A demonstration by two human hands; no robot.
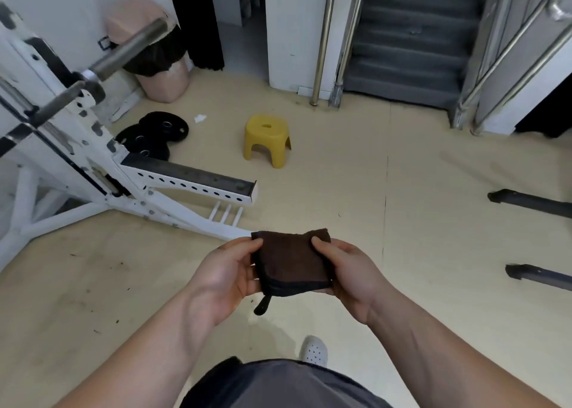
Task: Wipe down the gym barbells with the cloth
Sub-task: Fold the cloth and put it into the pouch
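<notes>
A folded dark brown cloth (291, 260) with black edging is held in front of me, low in the middle of the view. My left hand (227, 273) grips its left edge and my right hand (348, 271) grips its right edge, thumbs on top. A short black loop hangs from its lower left corner. A steel barbell (130, 50) rests on the white rack (77, 147) at the upper left, its sleeve end pointing toward the wall. It is well away from both hands.
Black weight plates (154, 135) lie on the floor by the rack. A yellow plastic stool (266, 140) stands mid-floor. A pink bin (154, 51) sits by the wall. Stairs with metal railings (408, 36) rise at the back. Two dark equipment feet (532, 200) jut in from the right.
</notes>
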